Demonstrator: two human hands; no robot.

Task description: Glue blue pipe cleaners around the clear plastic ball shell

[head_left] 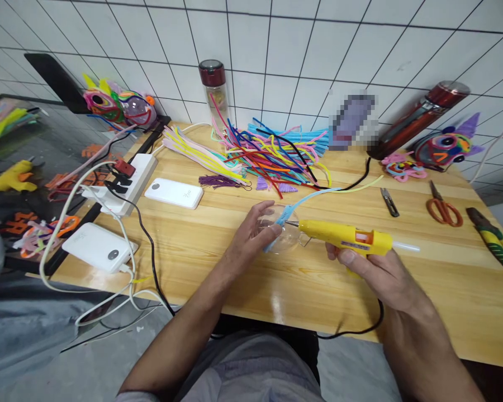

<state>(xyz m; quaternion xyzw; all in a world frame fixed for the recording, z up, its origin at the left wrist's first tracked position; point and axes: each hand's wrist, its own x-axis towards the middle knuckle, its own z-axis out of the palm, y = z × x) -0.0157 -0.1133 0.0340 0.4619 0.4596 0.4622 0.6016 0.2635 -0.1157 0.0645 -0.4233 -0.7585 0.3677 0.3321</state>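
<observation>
My right hand (373, 273) is wrapped round the grip of a yellow hot glue gun (335, 231), with a clear glue stick (406, 247) poking out of its back end. The gun points left, and its metal nozzle meets a light blue pipe cleaner (283, 216) lying across a clear plastic ball (288, 243). My left hand (260, 226) holds the ball from the left, its fingers pressing the pipe cleaner against the surface. One long end of the pipe cleaner sticks out to the upper right. Whether the nozzle touches the ball itself is hard to see.
Behind my hands lies a heap of coloured pipe cleaners (272, 151). Scissors (444, 209), thread snips (389, 202) and green-yellow pliers (497, 243) lie right. A power strip (140, 178), white power banks (174, 193) and cables occupy the left. A red flask (423, 120) stands by the wall.
</observation>
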